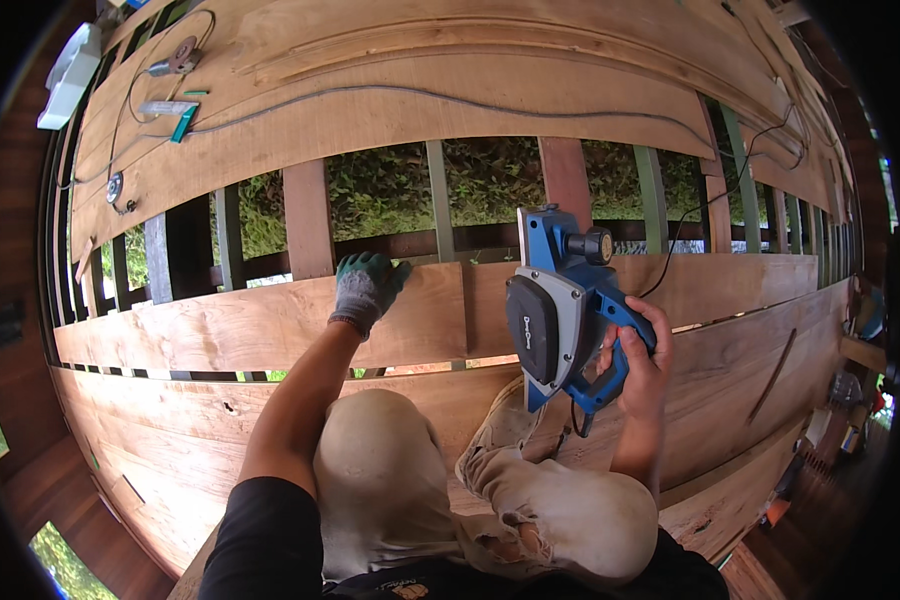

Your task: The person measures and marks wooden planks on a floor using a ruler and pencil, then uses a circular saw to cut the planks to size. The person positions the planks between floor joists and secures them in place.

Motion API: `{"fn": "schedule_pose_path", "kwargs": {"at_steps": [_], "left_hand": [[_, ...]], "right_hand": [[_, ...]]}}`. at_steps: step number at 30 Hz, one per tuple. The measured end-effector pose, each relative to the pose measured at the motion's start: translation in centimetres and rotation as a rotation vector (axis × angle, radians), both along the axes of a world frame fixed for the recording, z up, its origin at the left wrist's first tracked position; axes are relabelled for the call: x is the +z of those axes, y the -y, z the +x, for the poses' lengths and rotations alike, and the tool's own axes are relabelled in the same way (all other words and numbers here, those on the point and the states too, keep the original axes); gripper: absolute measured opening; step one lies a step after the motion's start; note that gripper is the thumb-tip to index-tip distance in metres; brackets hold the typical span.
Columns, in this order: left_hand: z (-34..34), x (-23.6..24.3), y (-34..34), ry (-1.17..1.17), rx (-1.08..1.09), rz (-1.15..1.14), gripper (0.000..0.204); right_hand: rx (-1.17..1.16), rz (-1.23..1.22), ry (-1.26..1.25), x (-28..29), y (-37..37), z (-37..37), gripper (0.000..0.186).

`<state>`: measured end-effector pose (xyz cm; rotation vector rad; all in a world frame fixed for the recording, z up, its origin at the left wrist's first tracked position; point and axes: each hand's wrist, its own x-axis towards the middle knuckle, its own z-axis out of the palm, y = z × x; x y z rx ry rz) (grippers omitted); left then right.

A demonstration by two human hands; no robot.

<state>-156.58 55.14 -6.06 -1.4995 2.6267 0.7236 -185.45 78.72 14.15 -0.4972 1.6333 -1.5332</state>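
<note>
My right hand (pixel 644 362) is bare and closed around the rear handle of a blue and grey electric hand planer (pixel 562 320). The planer is held up in front of me, tipped on its side, with its black side cover showing. A grey and green work glove covers my left hand (pixel 366 290). Its fingers curl over the far edge of a wooden plank (pixel 210 322), to the left of the planer. Those fingertips are partly hidden beyond the edge. A dark power cord (pixel 676 232) trails from the planer toward the far right.
Beyond the plank, slatted joists (pixel 307 220) have open gaps with greenery below. Wide boards (pixel 450 100) lie farther off, bearing a long cable, an angle grinder (pixel 178 60) and a try square (pixel 175 112). Assorted tools (pixel 846 390) sit at the right edge. My knees (pixel 380 470) are close by.
</note>
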Motion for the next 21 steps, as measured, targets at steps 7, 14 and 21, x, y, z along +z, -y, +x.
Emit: {"fn": "schedule_pose_path", "kwargs": {"at_steps": [7,14,21], "left_hand": [[-1.0,5.0,2.3,-0.012,0.042,-0.028,0.046],[-0.5,16.6,7.2,-0.103,0.034,-0.269,0.059],[0.3,21.7,6.2,-0.098,0.064,-0.264,0.065]], "right_hand": [[-0.036,-0.105,0.302,-1.1,-0.8,-0.5,0.040],[-0.003,-0.187,0.412,-1.5,-0.2,-0.2,0.045],[0.011,-0.227,0.489,-0.5,1.2,1.0,0.050]]}}
